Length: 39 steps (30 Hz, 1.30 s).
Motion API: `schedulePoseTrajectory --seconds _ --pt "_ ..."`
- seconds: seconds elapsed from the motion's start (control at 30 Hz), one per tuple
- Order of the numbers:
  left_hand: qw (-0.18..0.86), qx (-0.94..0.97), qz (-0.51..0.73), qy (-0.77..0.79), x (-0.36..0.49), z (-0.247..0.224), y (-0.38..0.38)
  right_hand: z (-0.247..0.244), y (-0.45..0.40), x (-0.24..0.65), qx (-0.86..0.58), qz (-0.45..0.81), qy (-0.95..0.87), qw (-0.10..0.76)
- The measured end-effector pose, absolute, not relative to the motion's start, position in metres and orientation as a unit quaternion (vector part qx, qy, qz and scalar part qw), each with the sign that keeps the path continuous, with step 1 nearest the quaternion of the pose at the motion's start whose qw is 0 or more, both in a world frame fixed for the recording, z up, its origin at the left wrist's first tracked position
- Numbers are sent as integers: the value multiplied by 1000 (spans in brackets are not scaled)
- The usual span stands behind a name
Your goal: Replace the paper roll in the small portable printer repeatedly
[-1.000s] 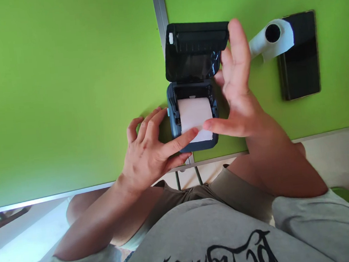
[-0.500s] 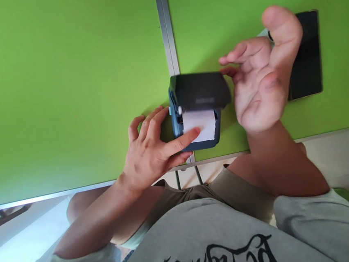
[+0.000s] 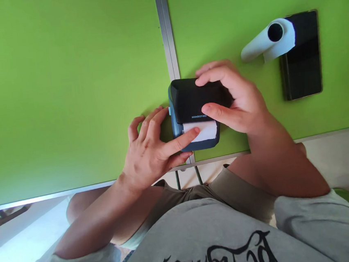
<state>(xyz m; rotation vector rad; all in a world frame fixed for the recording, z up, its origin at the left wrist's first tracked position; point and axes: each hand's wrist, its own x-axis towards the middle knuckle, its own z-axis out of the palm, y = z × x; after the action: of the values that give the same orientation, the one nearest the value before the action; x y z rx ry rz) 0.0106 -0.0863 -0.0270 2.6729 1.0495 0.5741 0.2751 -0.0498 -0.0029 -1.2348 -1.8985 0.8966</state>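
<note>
A dark blue label printer (image 3: 199,145) with a black lid (image 3: 186,95) sits across the metal seam of the table. Its lid is tilted down most of the way, leaving a strip of white label paper (image 3: 208,131) showing at the front. My left hand (image 3: 151,149) holds the printer from the left: the index finger lies on the paper, the thumb is at the front edge, and the other fingers bend by the left side. Curled over the lid's right half, my right hand (image 3: 235,96) has its thumb in front and its fingers at the back.
To the right, a white paper roll (image 3: 255,45) with a hollow core lies beside a black tablet-like device (image 3: 303,61), its loose end overlapping it. The green table (image 3: 66,96) ends at a metal-trimmed edge just in front of my body.
My right hand has swung left and down from the air onto the lid. The lid has tipped lower over the paper. The white roll has come into full view; my left hand stays put.
</note>
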Motion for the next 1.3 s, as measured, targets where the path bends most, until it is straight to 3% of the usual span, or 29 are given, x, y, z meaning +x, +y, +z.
schedulePoseTrajectory --seconds 1.3 --pt "108 898 210 372 12 -25 -84 0 -48 274 -433 379 -742 344"
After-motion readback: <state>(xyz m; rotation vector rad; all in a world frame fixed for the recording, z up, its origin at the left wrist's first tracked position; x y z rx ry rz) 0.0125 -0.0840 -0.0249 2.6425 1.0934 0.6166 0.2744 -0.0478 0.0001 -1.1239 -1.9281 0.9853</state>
